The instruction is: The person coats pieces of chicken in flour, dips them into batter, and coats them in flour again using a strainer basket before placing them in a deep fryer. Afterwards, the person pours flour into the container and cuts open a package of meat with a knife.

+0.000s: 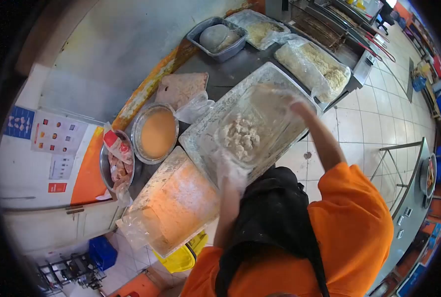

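Left hand: the floury left hand [233, 173] is resting at the near-left rim of the inner tray [275, 114]; whether the fingers are gripping it, I cannot tell.
Right hand: the right hand [295, 105] is showing blurred over the opposite end of that tray; its grip is not readable either.
Floured pieces: the clumped pieces [241, 137] are lying inside the inner tray, nearer the left hand, and the tray is sitting within the large floury tray [199, 138].
Spill risk: with the pieces bunching at one end, a hard jolt or a slipping, flour-coated hand could be sending them over the rim.
Mixing risk: the tub of orange-lit powder [173, 208] is standing right beside the large tray, so flung flour could be landing in it, or in the orange liquid [157, 132] beyond.
Near obstacles: the black apron [272, 208] is crowding the near edge; the bagged flakes [327, 67] are lying close to the right-hand end.
Farther out: a grey basin [193, 37] is standing across the counter [225, 73]; raw-looking meat [119, 171] is lying past the liquid, partly covered by a bag.
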